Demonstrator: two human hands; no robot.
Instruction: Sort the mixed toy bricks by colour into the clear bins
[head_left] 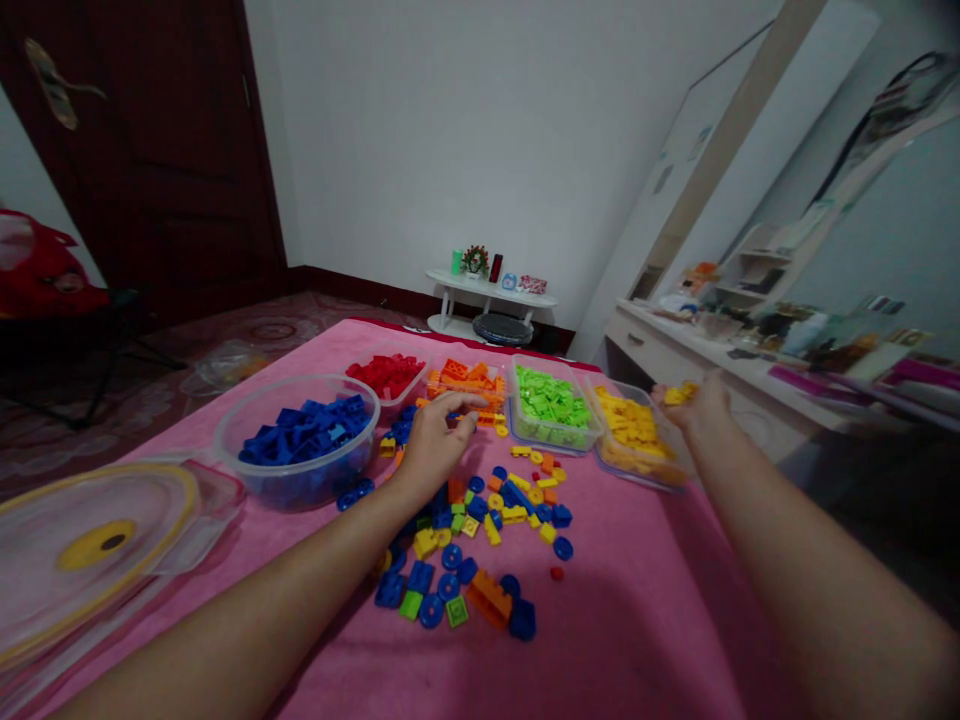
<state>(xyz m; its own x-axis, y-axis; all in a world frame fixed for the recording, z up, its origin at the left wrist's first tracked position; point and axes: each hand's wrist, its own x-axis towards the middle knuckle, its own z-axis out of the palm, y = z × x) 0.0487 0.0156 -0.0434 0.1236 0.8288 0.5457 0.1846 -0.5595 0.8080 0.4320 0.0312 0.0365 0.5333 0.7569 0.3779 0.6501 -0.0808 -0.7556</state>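
My right hand (703, 405), palm turned up, holds several yellow building blocks (680, 394) just right of the tub of yellow blocks (636, 428). Over the middle of the cloth is my left hand (437, 437), its thumb and bent forefinger apart with nothing visible between them. It is nearest to the tub of orange blocks (466, 378) and partly covers the loose pile. Mixed loose blocks (491, 598) in blue, orange, yellow and green lie below it, along with blue wheel-like discs (431, 610).
A round bowl of blue blocks (304, 440) stands left, with a tub of red blocks (386, 375) behind it. A tub of green blocks (553, 400) sits between orange and yellow. Clear lids with a yellow rim (97, 545) lie front left. A dresser (675, 345) stands right.
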